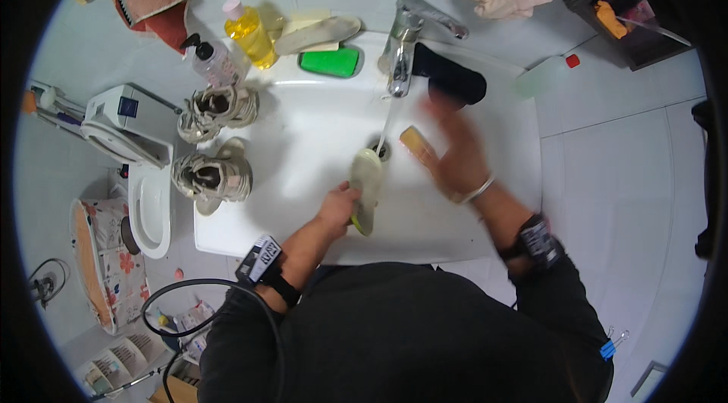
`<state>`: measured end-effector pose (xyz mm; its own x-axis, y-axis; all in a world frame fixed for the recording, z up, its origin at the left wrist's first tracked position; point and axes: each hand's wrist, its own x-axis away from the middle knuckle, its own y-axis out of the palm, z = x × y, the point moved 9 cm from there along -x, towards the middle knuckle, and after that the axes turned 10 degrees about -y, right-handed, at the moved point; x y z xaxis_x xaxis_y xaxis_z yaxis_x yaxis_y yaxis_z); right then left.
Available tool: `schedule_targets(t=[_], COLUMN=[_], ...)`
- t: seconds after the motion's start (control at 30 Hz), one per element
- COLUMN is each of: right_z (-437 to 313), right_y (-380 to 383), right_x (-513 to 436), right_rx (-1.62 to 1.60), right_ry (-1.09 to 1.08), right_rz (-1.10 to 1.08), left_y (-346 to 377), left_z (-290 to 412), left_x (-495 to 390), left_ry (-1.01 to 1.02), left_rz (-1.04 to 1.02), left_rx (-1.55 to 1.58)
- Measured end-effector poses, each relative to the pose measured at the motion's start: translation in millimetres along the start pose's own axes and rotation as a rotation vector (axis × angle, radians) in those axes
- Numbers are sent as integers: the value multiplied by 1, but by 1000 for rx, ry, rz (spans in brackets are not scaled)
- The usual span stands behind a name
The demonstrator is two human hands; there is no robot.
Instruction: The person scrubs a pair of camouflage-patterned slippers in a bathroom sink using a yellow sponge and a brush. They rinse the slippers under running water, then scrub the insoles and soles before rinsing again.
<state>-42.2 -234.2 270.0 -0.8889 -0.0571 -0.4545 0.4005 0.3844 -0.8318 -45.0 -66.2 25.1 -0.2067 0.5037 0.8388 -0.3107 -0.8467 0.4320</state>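
Observation:
In my left hand (338, 208) is a pale shoe insole (367, 184) with a lime-green underside edge, gripped by its side. Its tip lies close to the drain (380, 150), under a thin stream of water from the chrome faucet (401, 53). My right hand (458, 155) is blurred by motion, over the right side of the white sink (301, 170), its fingers pointing up toward the faucet. A yellow-orange brush or block (417, 144) shows at the thumb side of that hand; I cannot tell whether it is held or lies in the basin.
On the sink's left edge stand two worn sneakers (219, 110). A green soap bar (330, 62), another insole (318, 34), a yellow liquid bottle (250, 36) and a pump bottle (215, 63) line the back ledge. Dark cloth (455, 79) lies right of the faucet. A toilet (151, 204) stands left.

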Motion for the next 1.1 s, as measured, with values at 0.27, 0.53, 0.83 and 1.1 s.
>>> schedule_targets(t=[0.27,0.53,0.83,1.1], right_z=[59,132,104,34], right_y=[-24,132,180,217], right_x=[-29,173,177,147], right_rx=[110,247,-143,-106], right_ry=[-80,444,404,255], right_rz=[92,-749,-706,-1110], left_y=[-95,-99,-52,-62], left_z=[39,60,58,55], left_x=[1,-18,-43,-47], left_ry=[140,29,323,112], left_rz=[228,790,760,613], left_rx=[18,-781,-1858,-1911])
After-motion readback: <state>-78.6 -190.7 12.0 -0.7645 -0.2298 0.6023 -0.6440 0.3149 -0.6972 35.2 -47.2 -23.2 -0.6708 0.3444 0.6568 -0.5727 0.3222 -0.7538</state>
